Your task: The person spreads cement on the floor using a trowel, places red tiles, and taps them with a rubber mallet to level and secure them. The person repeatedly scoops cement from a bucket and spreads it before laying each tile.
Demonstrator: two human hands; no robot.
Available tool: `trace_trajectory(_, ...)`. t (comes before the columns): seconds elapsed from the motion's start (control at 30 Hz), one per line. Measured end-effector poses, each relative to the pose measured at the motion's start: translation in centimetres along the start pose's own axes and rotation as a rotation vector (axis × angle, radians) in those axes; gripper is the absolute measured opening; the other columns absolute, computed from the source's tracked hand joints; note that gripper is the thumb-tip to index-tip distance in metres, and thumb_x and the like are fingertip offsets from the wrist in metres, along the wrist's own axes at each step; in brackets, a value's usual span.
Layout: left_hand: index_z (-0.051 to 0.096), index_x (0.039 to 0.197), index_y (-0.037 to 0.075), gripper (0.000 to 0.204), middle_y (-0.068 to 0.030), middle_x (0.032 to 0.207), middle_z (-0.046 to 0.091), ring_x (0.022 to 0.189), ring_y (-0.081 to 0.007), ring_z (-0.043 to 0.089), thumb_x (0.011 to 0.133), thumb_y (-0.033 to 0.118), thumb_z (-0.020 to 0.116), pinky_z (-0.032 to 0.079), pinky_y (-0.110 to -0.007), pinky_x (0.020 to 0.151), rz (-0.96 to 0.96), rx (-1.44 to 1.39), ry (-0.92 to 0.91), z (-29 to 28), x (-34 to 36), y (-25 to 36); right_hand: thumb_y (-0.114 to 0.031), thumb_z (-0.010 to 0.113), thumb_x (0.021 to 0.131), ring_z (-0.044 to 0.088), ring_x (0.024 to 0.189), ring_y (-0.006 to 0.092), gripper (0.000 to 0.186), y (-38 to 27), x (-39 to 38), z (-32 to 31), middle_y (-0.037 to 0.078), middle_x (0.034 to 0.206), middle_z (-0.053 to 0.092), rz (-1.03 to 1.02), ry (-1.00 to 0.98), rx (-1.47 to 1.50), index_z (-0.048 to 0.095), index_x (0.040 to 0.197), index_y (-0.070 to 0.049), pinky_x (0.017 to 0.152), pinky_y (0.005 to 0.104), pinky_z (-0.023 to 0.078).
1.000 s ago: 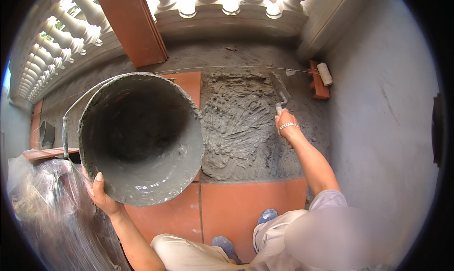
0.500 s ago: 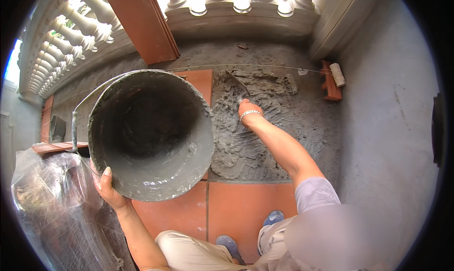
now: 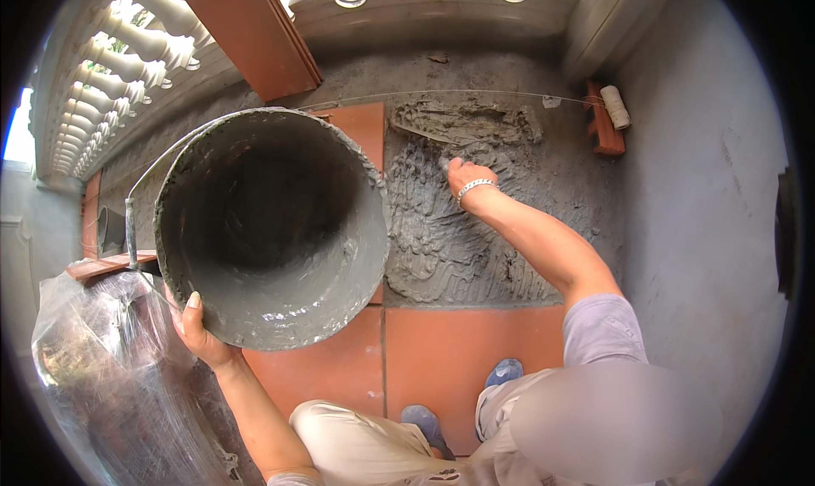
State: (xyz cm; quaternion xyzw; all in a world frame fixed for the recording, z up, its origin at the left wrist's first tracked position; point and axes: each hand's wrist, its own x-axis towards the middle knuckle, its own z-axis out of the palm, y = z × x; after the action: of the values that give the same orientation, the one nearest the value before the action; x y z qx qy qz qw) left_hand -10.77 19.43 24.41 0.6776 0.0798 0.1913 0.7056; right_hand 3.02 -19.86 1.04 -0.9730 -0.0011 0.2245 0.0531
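My left hand (image 3: 199, 329) grips the lower-left rim of a large grey, mortar-smeared bucket (image 3: 327, 286), tilted with its mouth toward me and nearly empty inside. My right hand (image 3: 469, 183), wearing a silver bracelet, is closed on a trowel (image 3: 422, 133), whose blade lies in the upper left of a rough patch of wet mortar (image 3: 467, 257). Terracotta tiles (image 3: 471, 346) lie laid below the patch, under my feet, and another tile (image 3: 356, 129) is partly hidden behind the bucket.
Stacked tiles (image 3: 250, 36) lean on a white balustrade (image 3: 127, 66). A taut string (image 3: 492, 90) runs to a spool (image 3: 614, 106) beside a red brick (image 3: 601, 125). A plastic-wrapped bundle (image 3: 102, 359) stands left, a small bucket (image 3: 111, 231) behind it. A grey wall (image 3: 705, 189) bounds the right.
My right hand with the trowel swept left from the patch's right edge, then went slightly up and right. My left hand still holds the bucket. The view has shifted a little.
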Motion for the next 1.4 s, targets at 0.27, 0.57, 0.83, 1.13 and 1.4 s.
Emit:
trace_trajectory(0.27,0.044,0.141,-0.004,0.060,-0.0152,0.128,0.057,0.113,-0.0234,0.058,0.085,0.015,0.054,0.046,-0.035,0.099,-0.045,-0.065,0.004,-1.1,0.1,-0.7,-0.013,0.049,0.095,0.071,0.093,0.0366,0.024,2.1,-10.2,1.3,0.021,0.108,0.068,-0.162,-0.111,-0.015,0.053,0.115,0.001,0.074,0.0488,0.058)
trace_trajectory(0.57,0.043,0.142,-0.003,0.061,-0.0154,0.128,0.057,0.113,-0.0237,0.058,0.084,0.013,0.054,0.046,-0.036,0.100,-0.056,-0.075,-0.001,-1.2,-0.1,-0.6,-0.021,0.052,0.096,0.069,0.094,0.0411,0.029,3.8,-11.8,-2.2,0.025,0.101,0.070,-0.288,-0.259,0.075,0.055,0.113,0.002,0.081,0.0487,0.055)
trace_trajectory(0.83,0.043,0.142,-0.003,0.060,-0.0157,0.129,0.057,0.114,-0.0239,0.058,0.086,0.014,0.053,0.046,-0.036,0.100,-0.013,-0.008,-0.015,-0.8,-0.4,-0.4,-0.027,0.055,0.097,0.066,0.106,0.0407,0.037,0.9,-5.8,-4.0,0.025,0.112,0.069,-0.019,-0.200,0.271,0.062,0.116,0.004,0.091,0.0470,0.053)
trace_trajectory(1.13,0.043,0.142,-0.004,0.059,-0.0162,0.128,0.058,0.113,-0.0229,0.059,0.087,0.015,0.052,0.047,-0.035,0.098,-0.032,0.002,-0.015,-1.1,-0.5,-0.1,-0.032,0.057,0.097,0.065,0.104,0.0419,0.041,10.1,-9.7,-2.1,0.027,0.111,0.067,0.286,-0.147,0.469,0.062,0.117,0.003,0.090,0.0476,0.052)
trace_trajectory(1.4,0.059,0.121,-0.005,0.038,-0.0128,0.108,0.067,0.094,-0.0220,0.067,0.093,0.019,0.051,0.055,-0.034,0.083,-0.038,-0.030,0.043,-2.1,-0.1,-1.1,-0.034,0.058,0.095,0.064,0.104,0.0442,0.039,12.9,-15.1,0.8,0.028,0.108,0.068,0.532,0.021,0.479,0.062,0.113,0.001,0.091,0.0494,0.051)
